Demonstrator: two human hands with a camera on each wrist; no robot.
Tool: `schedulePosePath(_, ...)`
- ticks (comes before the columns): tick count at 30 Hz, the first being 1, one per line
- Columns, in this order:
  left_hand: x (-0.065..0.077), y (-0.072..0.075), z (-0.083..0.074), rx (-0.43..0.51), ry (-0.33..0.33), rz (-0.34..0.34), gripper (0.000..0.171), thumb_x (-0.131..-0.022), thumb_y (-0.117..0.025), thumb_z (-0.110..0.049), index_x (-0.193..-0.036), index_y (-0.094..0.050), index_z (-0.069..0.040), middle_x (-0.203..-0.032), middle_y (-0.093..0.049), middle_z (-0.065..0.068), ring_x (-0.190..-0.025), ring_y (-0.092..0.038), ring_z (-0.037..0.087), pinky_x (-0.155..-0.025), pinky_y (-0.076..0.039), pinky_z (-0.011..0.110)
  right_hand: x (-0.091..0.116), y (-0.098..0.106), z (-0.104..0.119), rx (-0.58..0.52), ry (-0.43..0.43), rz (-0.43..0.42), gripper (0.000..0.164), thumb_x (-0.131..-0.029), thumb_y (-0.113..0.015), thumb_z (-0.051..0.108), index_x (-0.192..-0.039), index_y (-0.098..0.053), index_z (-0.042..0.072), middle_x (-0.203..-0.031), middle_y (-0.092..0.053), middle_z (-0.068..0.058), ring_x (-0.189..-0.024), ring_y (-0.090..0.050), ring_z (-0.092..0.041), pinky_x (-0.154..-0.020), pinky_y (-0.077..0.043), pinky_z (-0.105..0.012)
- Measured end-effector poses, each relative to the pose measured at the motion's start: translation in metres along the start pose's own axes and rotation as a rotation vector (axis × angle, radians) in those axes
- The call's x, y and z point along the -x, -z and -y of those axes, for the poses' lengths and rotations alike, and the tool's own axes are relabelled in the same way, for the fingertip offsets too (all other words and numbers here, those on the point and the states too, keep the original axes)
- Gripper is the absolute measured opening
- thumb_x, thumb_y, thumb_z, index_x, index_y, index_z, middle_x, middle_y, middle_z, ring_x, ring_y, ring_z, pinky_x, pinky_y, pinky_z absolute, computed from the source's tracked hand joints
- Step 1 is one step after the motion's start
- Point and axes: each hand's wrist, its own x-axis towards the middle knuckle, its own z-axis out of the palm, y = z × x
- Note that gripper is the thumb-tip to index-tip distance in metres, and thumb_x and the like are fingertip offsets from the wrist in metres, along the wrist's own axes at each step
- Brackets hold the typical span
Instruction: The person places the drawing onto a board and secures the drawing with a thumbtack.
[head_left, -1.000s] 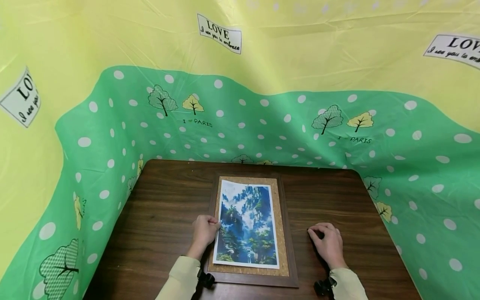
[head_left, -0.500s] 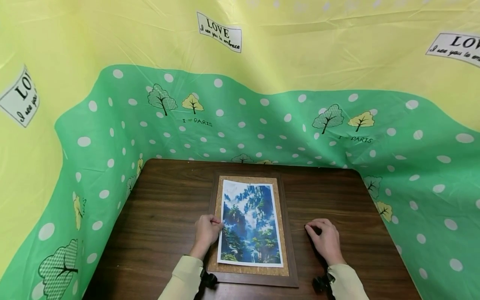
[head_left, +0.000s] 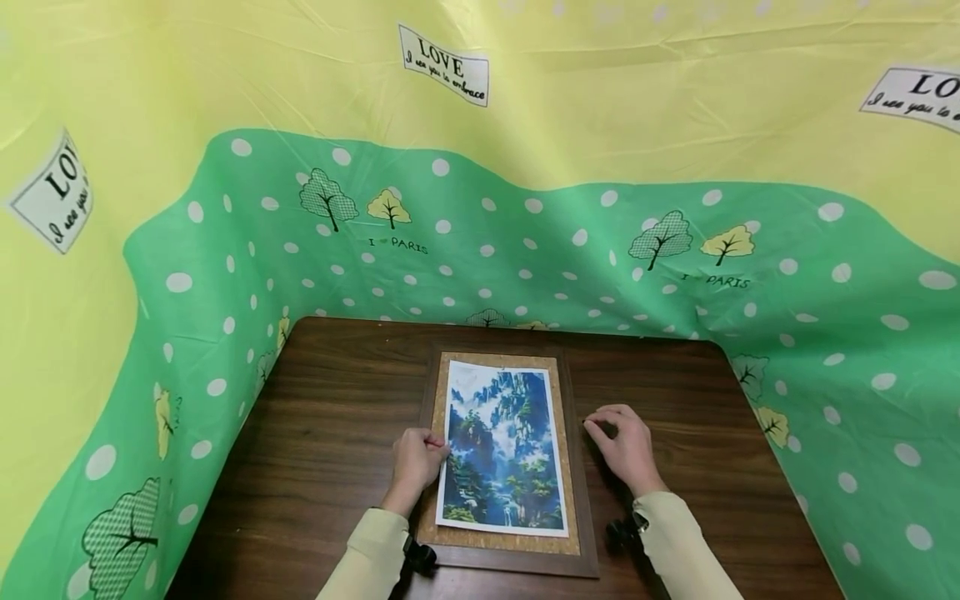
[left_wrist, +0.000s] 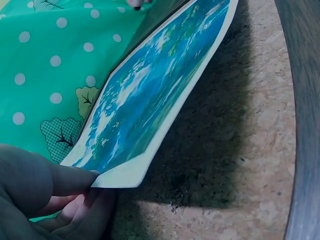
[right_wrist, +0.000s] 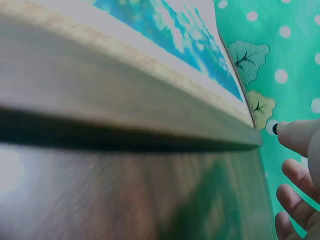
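A printed landscape picture [head_left: 504,450] lies over a wood-framed cork board [head_left: 558,417]. My left hand [head_left: 416,462] pinches its left edge between thumb and fingers. In the left wrist view, that hand [left_wrist: 55,195] holds the paper's edge raised, and a shadow falls on the cork below. Just right of the frame is my right hand [head_left: 624,442], apart from the board, with thumb and index finger brought together. They pinch a small black round thing [right_wrist: 275,129], seen at the fingertips in the right wrist view; its kind is too small to tell. The other fingers are loosely curled.
The board rests on a dark brown wooden table [head_left: 330,417]. Behind and beside the table hangs a green and yellow cloth [head_left: 480,217] with dots and trees. A black wrist camera [head_left: 420,557] sits at the left sleeve, another black camera [head_left: 621,537] at the right.
The picture has shifted slightly right on the cork board, with my left hand still pinching its edge. My right hand has moved left and farther from me, closer to the board's frame.
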Motion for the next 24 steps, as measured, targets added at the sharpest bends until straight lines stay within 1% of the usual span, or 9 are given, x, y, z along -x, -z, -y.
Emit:
schedulePosePath(5,-0.001,-0.001,0.000,-0.019,0.006,-0.007,0.016,-0.084,-0.087,-0.007,-0.074,-0.075,-0.010,-0.067,-0.070,-0.003,-0.062,-0.062,0.012,-0.065,-0.057,0.038,-0.018,-0.007,0.011,-0.024,0.008,0.046,0.008,-0.095,-0.080,0.014,-0.099,-0.082,0.008,-0.114,-0.069,-0.016,-0.107,-0.065,-0.038,-0.096,-0.050,-0.062)
schedulePosePath(8,-0.002,-0.002,0.000,-0.030,-0.003,-0.016,0.018,-0.083,-0.087,-0.006,-0.072,-0.074,-0.010,-0.066,-0.069,-0.003,-0.062,-0.062,0.013,-0.064,-0.056,0.038,-0.028,-0.012,0.016,-0.039,0.017,0.078,0.008,-0.096,-0.079,0.015,-0.100,-0.082,0.009,-0.115,-0.068,-0.015,-0.108,-0.064,-0.038,-0.096,-0.050,-0.061)
schedulePosePath(12,-0.002,-0.001,0.000,-0.041,-0.014,-0.020,0.020,-0.083,-0.087,-0.006,-0.071,-0.073,-0.011,-0.064,-0.068,-0.004,-0.062,-0.060,0.013,-0.063,-0.055,0.038,-0.042,-0.021,0.023,-0.067,0.040,0.112,0.010,-0.097,-0.077,0.015,-0.102,-0.081,0.007,-0.116,-0.068,-0.015,-0.109,-0.064,-0.037,-0.096,-0.051,-0.060)
schedulePosePath(18,-0.002,0.001,0.001,-0.027,0.001,-0.009,0.019,-0.084,-0.087,-0.007,-0.072,-0.074,-0.011,-0.065,-0.068,-0.004,-0.063,-0.061,0.012,-0.065,-0.056,0.038,-0.061,-0.039,0.032,-0.090,0.092,0.140,0.010,-0.097,-0.077,0.014,-0.102,-0.081,0.007,-0.114,-0.067,-0.016,-0.106,-0.065,-0.039,-0.092,-0.053,-0.059)
schedulePosePath(24,-0.003,0.001,0.001,-0.001,0.026,0.010,0.018,-0.084,-0.087,-0.007,-0.073,-0.074,-0.011,-0.066,-0.067,-0.004,-0.064,-0.060,0.013,-0.065,-0.056,0.037,-0.078,-0.059,0.038,-0.106,0.099,0.194,0.009,-0.099,-0.075,0.015,-0.102,-0.081,0.009,-0.111,-0.068,-0.013,-0.103,-0.064,-0.035,-0.091,-0.052,-0.056)
